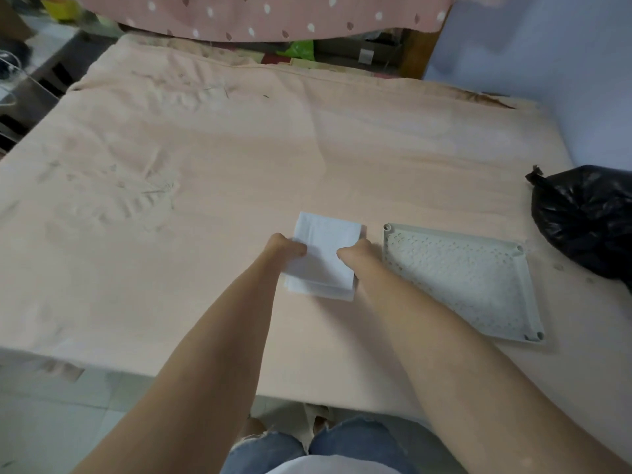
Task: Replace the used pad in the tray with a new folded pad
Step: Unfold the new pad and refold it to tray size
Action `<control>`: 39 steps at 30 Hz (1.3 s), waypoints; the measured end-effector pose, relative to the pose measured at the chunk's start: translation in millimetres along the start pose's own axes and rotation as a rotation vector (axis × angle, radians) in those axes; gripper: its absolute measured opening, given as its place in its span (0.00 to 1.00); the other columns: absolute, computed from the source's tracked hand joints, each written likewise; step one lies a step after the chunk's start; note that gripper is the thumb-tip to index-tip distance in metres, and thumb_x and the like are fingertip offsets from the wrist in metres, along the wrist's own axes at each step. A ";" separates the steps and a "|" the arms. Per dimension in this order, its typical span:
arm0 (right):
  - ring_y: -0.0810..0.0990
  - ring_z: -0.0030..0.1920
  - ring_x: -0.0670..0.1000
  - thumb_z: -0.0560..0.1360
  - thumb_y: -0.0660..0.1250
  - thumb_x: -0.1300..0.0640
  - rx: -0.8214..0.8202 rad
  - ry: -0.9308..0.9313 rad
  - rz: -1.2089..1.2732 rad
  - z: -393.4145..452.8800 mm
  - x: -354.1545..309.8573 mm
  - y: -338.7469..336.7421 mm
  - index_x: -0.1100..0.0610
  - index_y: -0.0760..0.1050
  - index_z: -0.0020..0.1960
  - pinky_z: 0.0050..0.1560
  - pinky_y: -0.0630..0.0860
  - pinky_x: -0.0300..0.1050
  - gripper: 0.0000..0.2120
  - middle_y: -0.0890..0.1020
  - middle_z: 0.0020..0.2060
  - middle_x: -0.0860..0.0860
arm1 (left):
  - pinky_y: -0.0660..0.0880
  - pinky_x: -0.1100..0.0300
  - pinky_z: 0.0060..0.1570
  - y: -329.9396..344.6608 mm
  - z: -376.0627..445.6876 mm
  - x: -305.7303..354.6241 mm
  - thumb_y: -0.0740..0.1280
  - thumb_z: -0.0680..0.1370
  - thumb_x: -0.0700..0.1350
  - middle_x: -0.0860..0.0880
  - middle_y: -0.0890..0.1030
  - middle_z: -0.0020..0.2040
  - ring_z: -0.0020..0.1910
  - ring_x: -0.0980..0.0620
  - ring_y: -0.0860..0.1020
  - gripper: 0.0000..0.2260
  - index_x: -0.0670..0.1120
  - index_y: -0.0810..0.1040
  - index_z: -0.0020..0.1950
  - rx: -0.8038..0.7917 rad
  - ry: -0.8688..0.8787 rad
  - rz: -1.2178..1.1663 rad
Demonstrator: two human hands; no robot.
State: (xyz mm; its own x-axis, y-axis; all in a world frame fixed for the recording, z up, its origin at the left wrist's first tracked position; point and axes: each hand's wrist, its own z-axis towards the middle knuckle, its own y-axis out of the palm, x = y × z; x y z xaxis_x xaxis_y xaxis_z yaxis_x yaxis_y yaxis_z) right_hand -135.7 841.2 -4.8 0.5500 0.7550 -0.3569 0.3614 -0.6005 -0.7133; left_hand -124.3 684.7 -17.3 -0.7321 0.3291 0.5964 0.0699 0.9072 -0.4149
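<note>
Both hands, left hand (286, 248) and right hand (355, 252), grasp the folded white pad (325, 254) on the peach-covered bed (205, 165) near its front edge, beside the perforated pale-grey plastic tray (461, 278), which holds nothing.

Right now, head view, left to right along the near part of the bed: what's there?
left hand → folded white pad → right hand → perforated tray → black bag

arms: both bare to past the elbow, no sleeves in view
left hand (285, 249): no rings, no glove
right hand (355, 253): no rings, no glove
wrists: no watch, no bands
legs: blue denim jeans (349, 443) at 6 o'clock, frayed rips at the knees
top: white hem (318, 468), bottom edge
</note>
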 end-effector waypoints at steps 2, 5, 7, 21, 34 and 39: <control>0.77 0.56 0.57 0.69 0.62 0.51 0.060 -0.014 -0.065 -8.2 -7.8 6.3 0.52 0.63 0.71 0.49 0.76 0.46 0.30 0.74 0.60 0.56 | 0.72 0.56 0.43 -14.9 0.3 -5.5 0.70 0.70 0.40 0.43 0.76 0.47 0.45 0.44 0.76 0.19 0.35 0.75 0.58 -0.031 0.041 -0.057; 0.77 0.56 0.58 0.68 0.64 0.51 0.069 -0.013 0.080 -23.4 -29.0 24.2 0.55 0.67 0.67 0.53 0.75 0.47 0.28 0.76 0.58 0.56 | 0.75 0.49 0.51 -47.0 -1.0 -16.2 0.69 0.72 0.38 0.40 0.76 0.51 0.50 0.42 0.77 0.15 0.35 0.74 0.57 -0.091 0.082 -0.098; 0.76 0.59 0.58 0.70 0.66 0.54 0.037 -0.031 0.249 -33.1 -46.5 41.4 0.59 0.66 0.67 0.58 0.75 0.51 0.27 0.75 0.61 0.58 | 0.75 0.48 0.54 -73.6 -1.4 -24.5 0.68 0.73 0.37 0.40 0.75 0.53 0.51 0.42 0.75 0.14 0.36 0.73 0.58 -0.104 0.100 -0.100; 0.76 0.45 0.53 0.72 0.62 0.63 0.035 -0.156 0.496 -90.1 -136.5 135.1 0.60 0.68 0.60 0.39 0.70 0.42 0.16 0.76 0.47 0.52 | 0.74 0.49 0.56 -209.3 18.3 -78.1 0.68 0.73 0.36 0.42 0.73 0.54 0.52 0.44 0.73 0.12 0.42 0.70 0.54 -0.096 0.115 -0.105; 0.77 0.47 0.56 0.71 0.65 0.64 0.106 -0.183 0.356 -81.0 -120.9 156.6 0.61 0.70 0.56 0.43 0.71 0.43 0.14 0.78 0.51 0.56 | 0.76 0.53 0.47 -201.2 32.2 -99.9 0.72 0.70 0.44 0.47 0.76 0.44 0.49 0.44 0.77 0.11 0.45 0.70 0.46 0.010 0.170 0.133; 0.78 0.53 0.59 0.71 0.67 0.62 0.109 -0.238 0.230 -72.5 -114.5 155.2 0.62 0.72 0.60 0.51 0.74 0.47 0.17 0.76 0.56 0.60 | 0.75 0.53 0.53 -205.4 39.2 -102.3 0.71 0.71 0.51 0.43 0.79 0.54 0.53 0.43 0.79 0.21 0.41 0.72 0.57 0.034 0.150 0.360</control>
State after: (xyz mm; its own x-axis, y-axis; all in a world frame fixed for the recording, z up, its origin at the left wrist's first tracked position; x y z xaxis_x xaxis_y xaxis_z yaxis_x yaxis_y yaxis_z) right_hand -87.9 642.5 -30.9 0.4117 0.6514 -0.6373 0.1590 -0.7399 -0.6536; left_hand -90.3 454.4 -20.1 -0.5572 0.6620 0.5013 0.2802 0.7182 -0.6369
